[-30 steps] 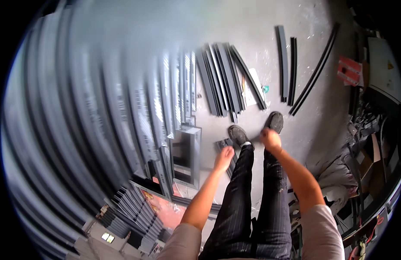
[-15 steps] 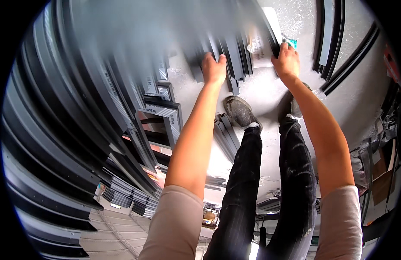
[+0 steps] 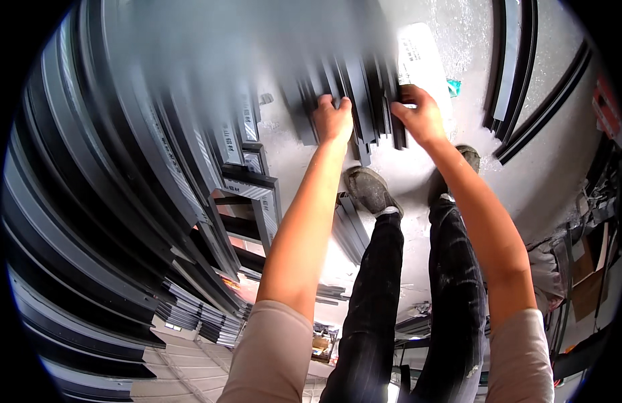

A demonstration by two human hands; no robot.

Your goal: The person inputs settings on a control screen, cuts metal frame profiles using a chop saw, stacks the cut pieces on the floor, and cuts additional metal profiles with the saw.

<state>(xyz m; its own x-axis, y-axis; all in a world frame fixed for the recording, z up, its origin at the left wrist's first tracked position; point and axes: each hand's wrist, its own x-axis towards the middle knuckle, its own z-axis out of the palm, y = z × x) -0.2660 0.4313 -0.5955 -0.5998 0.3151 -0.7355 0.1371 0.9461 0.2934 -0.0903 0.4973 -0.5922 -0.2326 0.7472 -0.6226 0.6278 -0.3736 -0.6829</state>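
Observation:
A bundle of long dark metal profiles (image 3: pixel 364 111) lies lengthwise ahead of my feet, its near ends uneven. My left hand (image 3: pixel 333 121) is closed over a profile on the left part of the bundle, thumb and forefinger on either side of it. At the bundle's right side, my right hand (image 3: pixel 421 115) grips a dark profile (image 3: pixel 399 134), its thumb on the near part and its fingers reaching over the far side. A grey blur covers the far ends of the profiles.
Many dark profiles (image 3: pixel 89 221) are stacked on the left, beside framed pieces (image 3: pixel 257 188). A white package (image 3: pixel 421 54) lies beyond my right hand, near a small green scrap (image 3: pixel 454 87). More profiles (image 3: pixel 512 80) rest at the right. My shoes (image 3: pixel 371 190) stand close to the bundle.
My right hand has moved left and slightly nearer, bringing a dark profile against the bundle's right side. More of the white package shows. My left hand stays on the bundle.

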